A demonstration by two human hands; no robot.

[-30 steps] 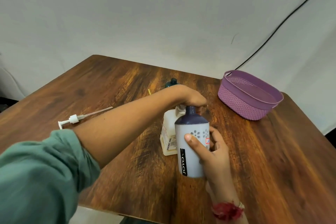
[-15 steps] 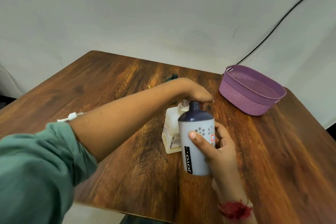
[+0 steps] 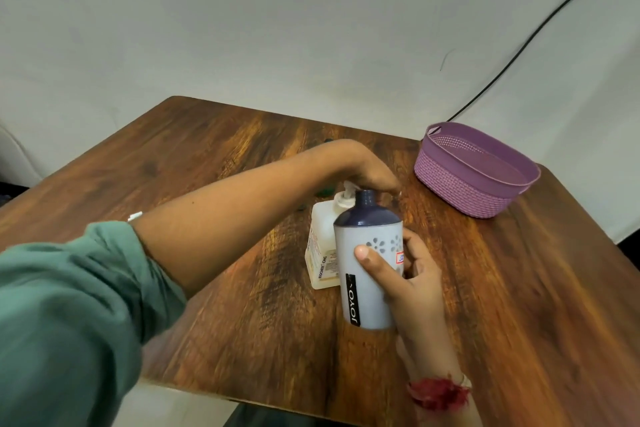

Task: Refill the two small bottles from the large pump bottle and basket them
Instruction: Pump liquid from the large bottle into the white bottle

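R hand [image 3: 415, 284] fingers wrapped round JOYO small bottle [image 3: 348, 253], neck open, mid surface [image 3: 242, 288]; L hand [image 3: 367, 173] fingers curled over pump head of pump bottle [image 3: 322, 246] just behind; purple basket [image 3: 460, 191] well apart, far right.

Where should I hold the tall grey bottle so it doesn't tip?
Probably best to hold the grey bottle round the middle of its straight body, coming from the right, as the right hand does. It stands upright, the white pump bottle crowds its left side, and the left hand hangs over its narrow neck.
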